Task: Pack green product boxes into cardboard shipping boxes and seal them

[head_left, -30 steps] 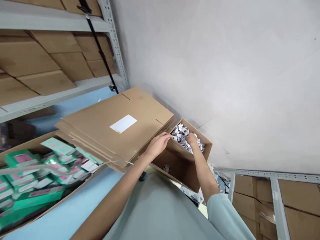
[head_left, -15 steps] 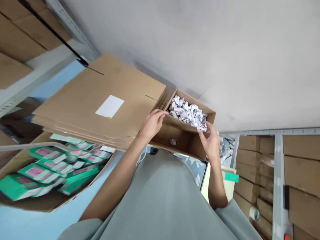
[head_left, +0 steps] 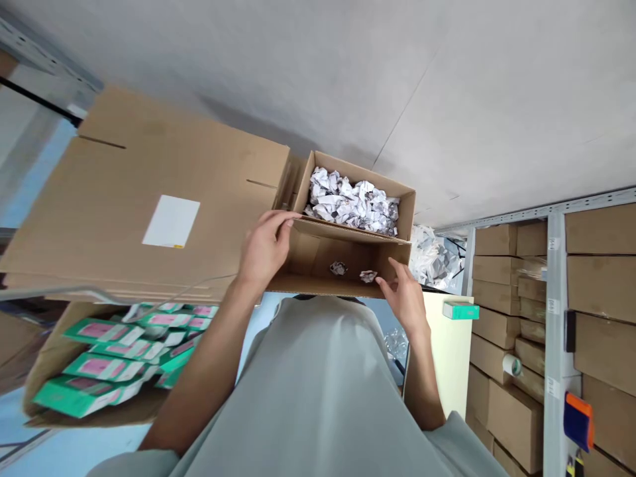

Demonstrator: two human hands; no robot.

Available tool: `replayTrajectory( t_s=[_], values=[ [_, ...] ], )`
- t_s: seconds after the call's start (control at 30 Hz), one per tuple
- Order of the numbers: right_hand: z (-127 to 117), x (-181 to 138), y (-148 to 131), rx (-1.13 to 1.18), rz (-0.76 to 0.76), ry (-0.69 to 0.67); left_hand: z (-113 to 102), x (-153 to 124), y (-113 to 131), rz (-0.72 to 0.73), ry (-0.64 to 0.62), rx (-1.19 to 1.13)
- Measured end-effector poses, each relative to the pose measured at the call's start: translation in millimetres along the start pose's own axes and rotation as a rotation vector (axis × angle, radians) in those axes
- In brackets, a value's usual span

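Directly before me stands an open cardboard box [head_left: 322, 286] with two crumpled paper wads on its bottom, a left wad [head_left: 338, 268] and a right wad [head_left: 368, 276]. My left hand [head_left: 265, 246] pinches this box's far rim near its left corner. At the right end, my right hand [head_left: 403, 297] reaches over the near side, thumb and fingers apart, close to the right wad and holding nothing. Against the box's far side sits a second cardboard box [head_left: 406, 215], filled with crumpled white paper [head_left: 352, 202].
Flattened cartons [head_left: 213, 185] with a white label are stacked at left. Below them, a large carton [head_left: 44, 371] holds green-and-pink packs [head_left: 106, 368]. A green pack [head_left: 461, 311] lies on a pale yellow surface [head_left: 440, 358] at right, beside shelves of brown boxes [head_left: 603, 285].
My right hand has come from the paper-filled box down into the near box and let go of a paper wad. A second wad now lies there. My left hand stays at the rim.
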State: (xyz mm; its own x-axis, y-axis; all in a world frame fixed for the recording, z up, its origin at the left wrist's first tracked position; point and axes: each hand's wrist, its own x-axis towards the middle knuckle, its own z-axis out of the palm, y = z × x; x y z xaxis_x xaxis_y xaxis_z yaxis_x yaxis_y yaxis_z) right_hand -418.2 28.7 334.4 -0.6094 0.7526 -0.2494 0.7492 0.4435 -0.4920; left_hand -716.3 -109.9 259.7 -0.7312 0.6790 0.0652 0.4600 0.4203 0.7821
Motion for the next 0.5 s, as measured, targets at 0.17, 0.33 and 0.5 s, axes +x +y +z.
replayTrajectory(
  t_s=[0.17,0.33,0.5],
  values=[
    [-24,46,-15,-0.062,-0.142,0.059,-1,2,1,0.002,-0.007,-0.019],
    [-29,140,-57,-0.268,-0.231,-0.062,-1,5,1,0.016,0.007,-0.067],
    [2,219,-116,-0.514,-0.327,-0.283,5,6,-4,0.025,0.048,-0.116]
  ],
)
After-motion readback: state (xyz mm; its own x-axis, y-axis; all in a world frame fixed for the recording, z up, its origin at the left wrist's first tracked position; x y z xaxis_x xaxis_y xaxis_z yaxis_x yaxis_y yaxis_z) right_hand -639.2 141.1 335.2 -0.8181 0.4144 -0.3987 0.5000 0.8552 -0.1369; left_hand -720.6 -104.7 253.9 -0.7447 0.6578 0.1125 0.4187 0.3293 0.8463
